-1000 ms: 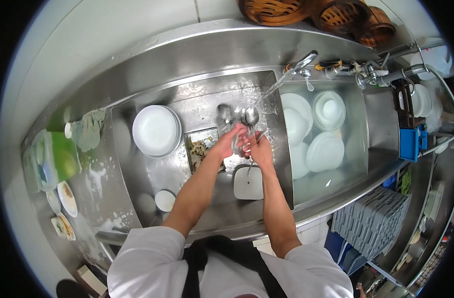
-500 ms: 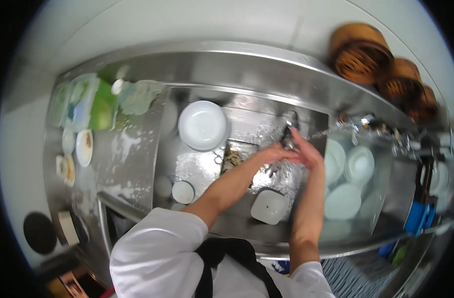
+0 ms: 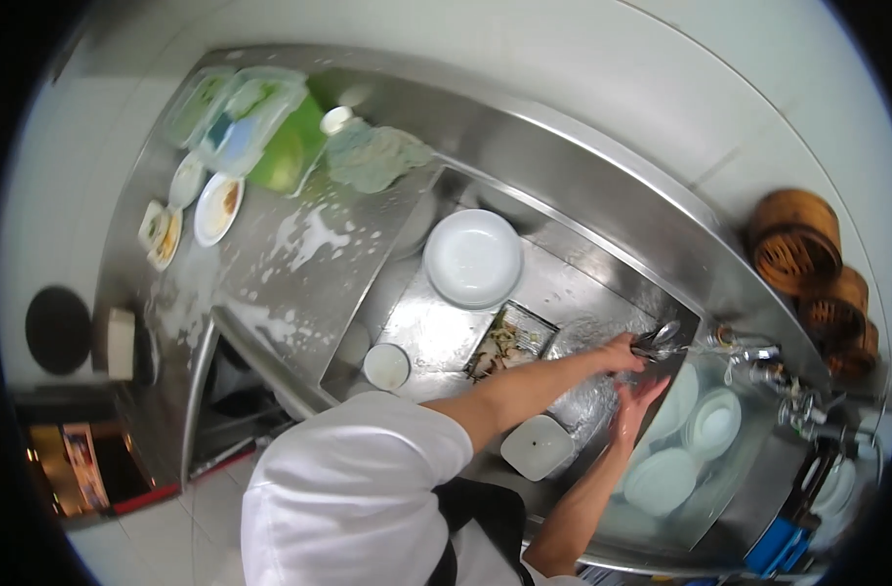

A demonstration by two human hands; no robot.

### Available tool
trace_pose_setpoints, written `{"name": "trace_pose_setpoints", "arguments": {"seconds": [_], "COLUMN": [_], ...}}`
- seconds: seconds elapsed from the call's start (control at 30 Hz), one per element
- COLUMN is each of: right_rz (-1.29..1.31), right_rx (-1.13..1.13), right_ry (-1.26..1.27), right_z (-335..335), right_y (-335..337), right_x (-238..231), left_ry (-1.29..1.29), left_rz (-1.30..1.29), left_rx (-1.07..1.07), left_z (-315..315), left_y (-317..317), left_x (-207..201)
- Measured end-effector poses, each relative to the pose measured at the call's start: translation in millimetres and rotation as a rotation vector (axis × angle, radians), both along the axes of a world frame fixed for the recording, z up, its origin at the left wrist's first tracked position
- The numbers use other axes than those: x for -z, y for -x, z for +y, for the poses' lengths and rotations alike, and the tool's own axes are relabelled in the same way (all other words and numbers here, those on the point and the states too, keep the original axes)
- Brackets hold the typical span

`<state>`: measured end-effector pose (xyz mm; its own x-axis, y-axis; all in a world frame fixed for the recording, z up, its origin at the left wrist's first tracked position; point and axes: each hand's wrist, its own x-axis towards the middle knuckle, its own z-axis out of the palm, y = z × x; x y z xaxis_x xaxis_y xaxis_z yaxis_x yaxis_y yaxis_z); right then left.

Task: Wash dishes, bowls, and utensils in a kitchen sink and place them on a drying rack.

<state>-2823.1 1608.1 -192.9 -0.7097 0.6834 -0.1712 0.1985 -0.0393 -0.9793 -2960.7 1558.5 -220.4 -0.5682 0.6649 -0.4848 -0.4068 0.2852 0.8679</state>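
My left hand [image 3: 622, 354] is closed around several metal spoons [image 3: 658, 339] at the right end of the sink basin. A thin stream of water from the tap [image 3: 758, 350] runs onto the spoons. Just below them my right hand [image 3: 639, 405] is open, fingers apart, palm turned up and wet. A squarish white bowl [image 3: 538, 447] sits in the basin between my forearms. Beyond my left arm are a stack of white bowls [image 3: 473, 259] and a drain strainer [image 3: 534, 330] with food scraps. A small white cup [image 3: 386, 366] stands near the basin's left side.
White plates [image 3: 661, 481] lie under water in the right basin [image 3: 724, 508]. Bamboo steamers [image 3: 795, 241] line the back right. A green tub [image 3: 290, 156], a cloth [image 3: 377, 156] and a plate with food remains [image 3: 219, 210] stand on the foamy left counter [image 3: 290, 283].
My view has turned, so the sink appears tilted. My hands have moved apart and toward the tap; the spoons are now in the left hand under the water, and the right hand has opened.
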Motion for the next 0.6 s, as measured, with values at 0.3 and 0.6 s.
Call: {"name": "trace_pose_setpoints", "arguments": {"seconds": [0.3, 0.6], "right_rz": [-0.184, -1.257], "right_rx": [-0.351, -0.889], "right_ry": [0.082, -0.566], "right_z": [20.7, 110.1], "right_y": [34.5, -10.8], "right_x": [19.4, -98.9], "left_ry": [0.043, -0.015], "left_rz": [0.125, 0.715], "left_rx": [-0.305, -0.744], "left_z": [-13.4, -434.7], "left_y": [-16.5, 103.7], "left_x": [-70.2, -151.9]}}
